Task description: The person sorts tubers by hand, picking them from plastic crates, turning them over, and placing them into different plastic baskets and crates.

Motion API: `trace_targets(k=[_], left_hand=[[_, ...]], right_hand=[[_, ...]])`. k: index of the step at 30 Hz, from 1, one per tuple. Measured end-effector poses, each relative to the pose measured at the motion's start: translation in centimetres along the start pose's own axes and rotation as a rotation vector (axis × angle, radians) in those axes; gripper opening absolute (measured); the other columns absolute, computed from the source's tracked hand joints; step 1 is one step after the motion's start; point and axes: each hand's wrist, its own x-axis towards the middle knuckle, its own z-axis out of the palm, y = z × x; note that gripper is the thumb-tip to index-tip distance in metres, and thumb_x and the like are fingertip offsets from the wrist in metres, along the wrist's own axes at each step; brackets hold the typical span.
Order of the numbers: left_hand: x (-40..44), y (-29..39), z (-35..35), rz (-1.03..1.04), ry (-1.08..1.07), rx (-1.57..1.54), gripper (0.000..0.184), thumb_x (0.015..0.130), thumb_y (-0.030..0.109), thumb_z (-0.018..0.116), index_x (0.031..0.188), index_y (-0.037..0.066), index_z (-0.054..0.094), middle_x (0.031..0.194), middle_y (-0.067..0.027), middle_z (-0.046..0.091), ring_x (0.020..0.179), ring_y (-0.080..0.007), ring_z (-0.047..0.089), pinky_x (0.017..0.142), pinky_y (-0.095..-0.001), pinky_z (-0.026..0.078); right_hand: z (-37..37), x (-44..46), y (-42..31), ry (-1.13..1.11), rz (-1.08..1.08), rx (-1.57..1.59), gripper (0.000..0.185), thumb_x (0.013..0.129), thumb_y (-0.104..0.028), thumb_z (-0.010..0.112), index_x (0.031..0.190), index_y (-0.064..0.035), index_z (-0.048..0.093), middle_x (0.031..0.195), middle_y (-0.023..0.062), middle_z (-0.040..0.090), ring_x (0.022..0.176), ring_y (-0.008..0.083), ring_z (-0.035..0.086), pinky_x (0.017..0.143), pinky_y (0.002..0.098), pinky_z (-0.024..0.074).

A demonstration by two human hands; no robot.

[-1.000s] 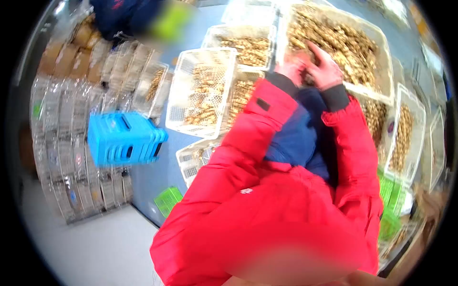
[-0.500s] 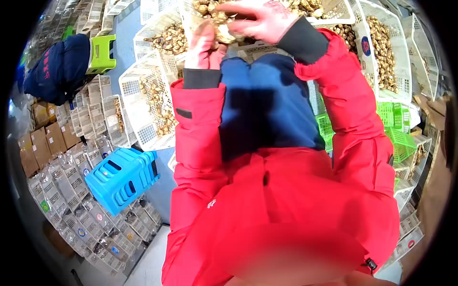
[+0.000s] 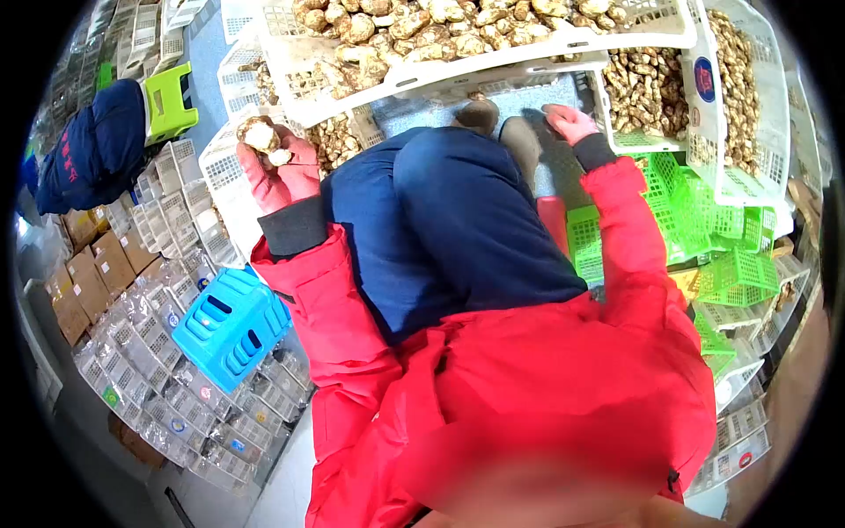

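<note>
My left hand (image 3: pixel 286 172) is closed around pale, knobbly mushrooms (image 3: pixel 260 135), held up at the left above a white crate. To the right, low beside the boots, my right hand (image 3: pixel 570 123) has its fingers curled. Whatever those fingers may hold is too small to make out. Ahead of my knees stands a white crate (image 3: pixel 493 55) heaped with brown and cream mushrooms (image 3: pixel 414 33). Smaller brown mushrooms (image 3: pixel 647 88) fill a crate just right of my right hand.
More mushrooms (image 3: pixel 732 88) lie in a far-right white crate (image 3: pixel 704 163). Green baskets (image 3: pixel 682 207) are at my right. On the left are a blue stool (image 3: pixel 231 330), a lime-green stool (image 3: pixel 169 104) with a dark jacket (image 3: pixel 92 150), cardboard boxes (image 3: pixel 110 264) and stacked white baskets (image 3: pixel 176 387).
My hands were together over the crate ahead. Now the left has moved left with mushrooms and the right has dropped to the right. My knees have tilted left, exposing the boots.
</note>
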Motion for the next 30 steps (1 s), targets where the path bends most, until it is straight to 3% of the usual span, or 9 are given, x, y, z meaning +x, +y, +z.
trace_targets(k=[1,2,7,8,10,15,24,27,30], left_hand=[[-0.1,-0.4,0.6,-0.006,0.01,0.006,0.028,0.077,0.019,0.062,0.101,0.008,0.056,0.101,-0.0054,0.059,0.092,-0.0179,0.054,0.073,-0.0314,0.046],[-0.2,-0.7,1.2,-0.008,0.021,0.014,0.027,0.077,0.019,0.062,0.101,0.008,0.056,0.101,-0.0054,0.059,0.092,-0.018,0.054,0.073,-0.031,0.046],[0.0,-1.1,1.3,0.036,0.022,0.108,0.027,0.08,0.019,0.058,0.103,0.007,0.052,0.102,-0.006,0.057,0.091,-0.0172,0.053,0.074,-0.0313,0.046],[0.1,-0.7,1.1,-0.048,0.052,0.113,0.027,0.08,0.02,0.058,0.102,0.006,0.052,0.1,-0.0051,0.058,0.089,-0.0166,0.054,0.075,-0.0308,0.046],[-0.5,-1.9,2.5,0.09,0.073,0.109,0.028,0.081,0.022,0.058,0.103,0.006,0.052,0.098,-0.0043,0.058,0.088,-0.0162,0.055,0.074,-0.0299,0.046],[-0.6,-2.4,1.3,0.102,0.136,0.125,0.033,0.084,0.024,0.053,0.112,0.009,0.048,0.105,-0.0047,0.055,0.096,-0.019,0.053,0.078,-0.033,0.048],[-0.7,-3.4,2.8,0.135,0.156,0.198,0.031,0.083,0.018,0.054,0.112,0.009,0.048,0.105,-0.0037,0.055,0.095,-0.0159,0.053,0.078,-0.0313,0.047],[-0.3,-3.7,2.5,0.128,0.095,0.134,0.03,0.083,0.018,0.054,0.11,0.006,0.049,0.104,-0.0058,0.055,0.095,-0.0178,0.053,0.078,-0.0329,0.047],[0.1,-4.7,3.7,0.021,0.044,-0.059,0.025,0.084,0.016,0.054,0.106,0.004,0.051,0.101,-0.0068,0.057,0.094,-0.0185,0.054,0.075,-0.0339,0.048]], right_hand=[[0.8,3.1,3.2,-0.034,0.07,0.061,0.031,0.081,-0.013,0.051,0.111,-0.0049,0.054,0.089,0.0008,0.06,0.074,0.0071,0.055,0.065,0.0188,0.0433],[2.7,5.2,4.6,0.079,0.094,0.063,0.035,0.074,-0.033,0.053,0.099,-0.0096,0.062,0.088,0.0072,0.064,0.082,0.0156,0.059,0.073,0.0268,0.0443],[9.4,11.1,1.5,0.058,0.345,-0.469,0.059,0.065,-0.049,0.057,0.112,-0.0127,0.055,0.111,0.0149,0.054,0.104,0.0274,0.051,0.09,0.0328,0.0382],[10.8,13.0,2.9,0.073,0.304,-0.521,0.06,0.066,-0.05,0.057,0.111,-0.0112,0.055,0.113,0.0145,0.053,0.106,0.0277,0.05,0.091,0.0332,0.0373],[13.5,15.7,4.8,0.075,0.385,-0.551,0.061,0.066,-0.053,0.056,0.109,-0.0092,0.056,0.111,0.0142,0.055,0.104,0.026,0.051,0.089,0.0319,0.0386],[18.3,20.0,5.7,-0.002,0.401,-0.666,0.062,0.065,-0.053,0.057,0.109,-0.0088,0.056,0.109,0.0144,0.055,0.104,0.0261,0.051,0.089,0.0326,0.0384],[13.6,18.9,8.5,0.01,0.507,-0.649,0.064,0.064,-0.055,0.058,0.108,-0.008,0.055,0.107,0.0149,0.056,0.104,0.0262,0.051,0.089,0.0338,0.038],[10.1,15.3,9.6,0.052,0.509,-0.434,0.065,0.064,-0.055,0.059,0.108,-0.0077,0.055,0.107,0.0151,0.057,0.104,0.0262,0.051,0.089,0.0342,0.0379],[6.2,8.6,6.2,0.052,0.36,0.077,0.034,0.074,-0.029,0.058,0.099,-0.0058,0.059,0.082,0.0083,0.059,0.067,0.0156,0.053,0.056,0.0265,0.0405]])
